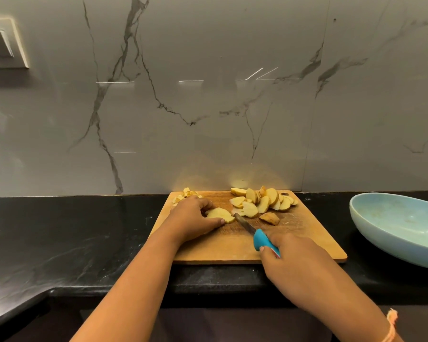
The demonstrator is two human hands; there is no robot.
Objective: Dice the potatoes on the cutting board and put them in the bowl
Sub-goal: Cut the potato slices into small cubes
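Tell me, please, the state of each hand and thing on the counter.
left hand: holds stacked slices down on the cutting board
right hand: grips the knife, tip beside that stack
slice pile: uncut, board's far right
diced pieces: heaped, far left corner
bowl: upright, no potato inside

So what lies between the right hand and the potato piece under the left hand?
Head view: the knife, its blade reaching from the right hand to the potato piece that the left hand holds.
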